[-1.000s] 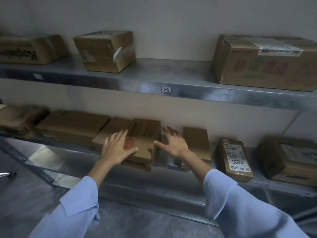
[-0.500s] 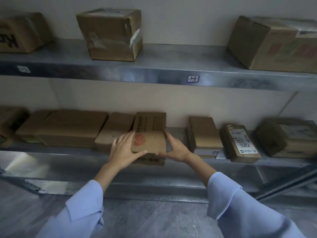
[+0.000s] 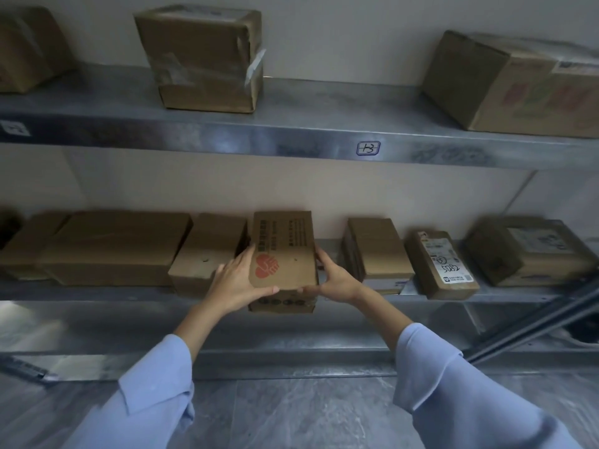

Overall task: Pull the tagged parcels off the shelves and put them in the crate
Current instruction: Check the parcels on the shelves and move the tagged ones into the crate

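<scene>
Our left hand (image 3: 238, 283) and right hand (image 3: 337, 281) grip the red-heart box (image 3: 283, 254) at the lower shelf's (image 3: 113, 294) front edge. We judge the task barely begun, with no crate in sight.

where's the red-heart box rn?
Red-heart box: head view, centre of the lower shelf, gripped between left hand and right hand; plain box on its left, stacked boxes on its right.

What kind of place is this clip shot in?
Probably a parcel storage or pickup room. Taped cardboard parcels line two metal shelves, the upper shelf's edge carries a handwritten bay sticker, and one small parcel bears a shipping label with a number penned on it.
</scene>
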A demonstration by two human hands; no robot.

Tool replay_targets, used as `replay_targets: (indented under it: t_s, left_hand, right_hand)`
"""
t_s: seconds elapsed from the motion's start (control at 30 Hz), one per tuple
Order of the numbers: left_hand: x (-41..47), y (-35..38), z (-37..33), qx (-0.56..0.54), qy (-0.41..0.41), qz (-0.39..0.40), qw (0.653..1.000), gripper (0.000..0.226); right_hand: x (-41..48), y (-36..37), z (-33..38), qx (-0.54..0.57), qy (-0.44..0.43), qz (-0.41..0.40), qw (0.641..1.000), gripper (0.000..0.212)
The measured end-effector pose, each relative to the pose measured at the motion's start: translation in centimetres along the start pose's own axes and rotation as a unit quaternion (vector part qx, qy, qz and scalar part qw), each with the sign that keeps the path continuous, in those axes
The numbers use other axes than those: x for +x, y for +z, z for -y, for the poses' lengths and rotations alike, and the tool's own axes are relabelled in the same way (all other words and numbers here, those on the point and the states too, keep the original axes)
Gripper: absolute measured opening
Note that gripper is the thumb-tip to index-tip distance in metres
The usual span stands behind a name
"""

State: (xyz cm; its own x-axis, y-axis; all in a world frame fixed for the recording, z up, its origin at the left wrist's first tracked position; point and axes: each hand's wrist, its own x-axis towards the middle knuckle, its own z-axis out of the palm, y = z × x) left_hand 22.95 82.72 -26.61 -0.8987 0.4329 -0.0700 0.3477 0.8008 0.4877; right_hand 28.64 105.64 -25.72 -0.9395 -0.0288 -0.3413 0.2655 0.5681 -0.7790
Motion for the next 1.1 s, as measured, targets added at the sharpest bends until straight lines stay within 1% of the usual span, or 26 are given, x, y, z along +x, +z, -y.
replay_targets:
  t_s: [0.1, 0.17, 0.23, 0.4, 0.5, 0.53, 0.6, 0.67, 0.73, 0.8, 0.83, 0.9, 0.97, 1.03, 1.1]
  left_hand:
    - [-0.1, 0.0, -0.1, -0.03, -0.014, 0.009, 0.999, 0.117]
    - [-0.4, -0.2, -0.5, -0.068, -0.035, 0.017, 0.997, 0.125]
    - [-0.8, -0.3, -0.7, -0.106, -0.05, 0.007, 0.993, 0.13]
    - [-1.8, -1.1, -2.6, -0.175, -0.04, -0.026, 0.983, 0.115]
    - [-2.2, -1.5, -3.3, -0.205, -0.046, -0.044, 0.977, 0.117]
    - [-2.4, -1.6, -3.5, -0.22, -0.051, -0.047, 0.973, 0.118]
    - [-2.6, -2.0, -4.0, -0.247, -0.055, -0.057, 0.966, 0.118]
    - [-2.9, -2.3, -4.5, -0.271, -0.053, -0.063, 0.959, 0.114]
    - [-3.1, -2.6, -4.9, -0.279, -0.039, -0.069, 0.957, 0.104]
    - [-3.4, -2.8, -5.5, -0.277, -0.025, -0.078, 0.957, 0.087]
    - [-3.6, -2.9, -5.8, -0.286, -0.028, -0.08, 0.955, 0.084]
    - [-4.0, -3.2, -6.1, -0.318, -0.043, -0.075, 0.944, 0.089]
    - [-4.4, -3.5, -6.0, -0.346, -0.05, -0.063, 0.935, 0.099]
    - [-4.7, -3.7, -5.7, -0.361, -0.046, -0.049, 0.93, 0.106]
    - [-4.9, -3.8, -5.6, -0.364, -0.052, -0.04, 0.929, 0.112]
  right_hand:
    - [0.1, 0.0, -0.1, 0.004, -0.008, -0.004, 1.0, 0.112]
    - [-0.2, -0.1, 0.0, 0.009, -0.017, -0.007, 1.0, 0.112]
    - [-0.7, -0.2, 0.3, 0.022, -0.03, -0.012, 0.999, 0.111]
    - [-2.4, -1.2, 1.1, 0.063, -0.067, -0.037, 0.995, 0.107]
    - [-3.1, -1.5, 1.7, 0.081, -0.079, -0.071, 0.991, 0.102]
    - [-3.3, -1.5, 1.9, 0.079, -0.078, -0.081, 0.99, 0.106]
    - [-3.5, -1.5, 2.1, 0.077, -0.061, -0.095, 0.991, 0.12]
    - [-3.9, -1.7, 2.4, 0.079, -0.059, -0.101, 0.99, 0.124]
    - [-4.3, -2.1, 2.7, 0.092, -0.063, -0.098, 0.989, 0.119]
    - [-4.9, -2.4, 3.0, 0.107, -0.077, -0.095, 0.987, 0.108]
    - [-5.1, -2.6, 3.0, 0.118, -0.084, -0.095, 0.985, 0.105]
    - [-5.4, -3.0, 2.8, 0.141, -0.09, -0.087, 0.982, 0.103]
    - [-5.7, -3.3, 2.5, 0.153, -0.091, -0.067, 0.982, 0.098]
    - [-6.1, -3.4, 2.5, 0.171, -0.088, -0.052, 0.98, 0.09]
    - [-6.3, -3.4, 2.4, 0.19, -0.085, -0.059, 0.976, 0.085]
